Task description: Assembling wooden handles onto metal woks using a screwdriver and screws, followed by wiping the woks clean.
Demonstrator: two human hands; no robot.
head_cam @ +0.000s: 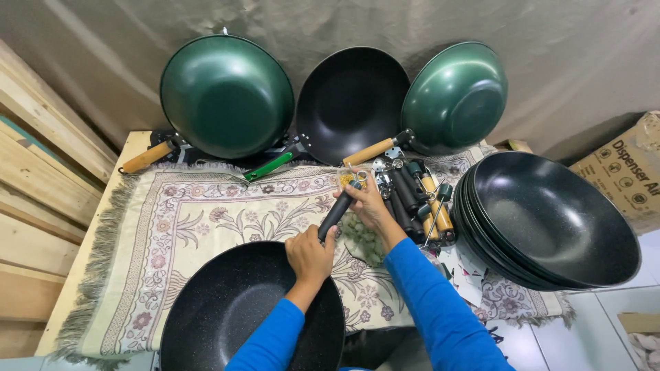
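Observation:
A black speckled wok pan (227,309) rests on the patterned rug (192,220) near me. My left hand (311,255) grips the lower end of a black handle (335,214) at the pan's far rim. My right hand (364,203) pinches the handle's upper end, where a small metal fitting shows. Both sleeves are blue.
A pile of loose black, green and wooden handles (416,196) lies right of my hands. A stack of black pans (550,220) sits at the right. Two green pans (227,96) (455,96) and a black pan (352,103) lean against the back cloth. Wooden planks (34,172) stand left; a cardboard box (622,168) is at right.

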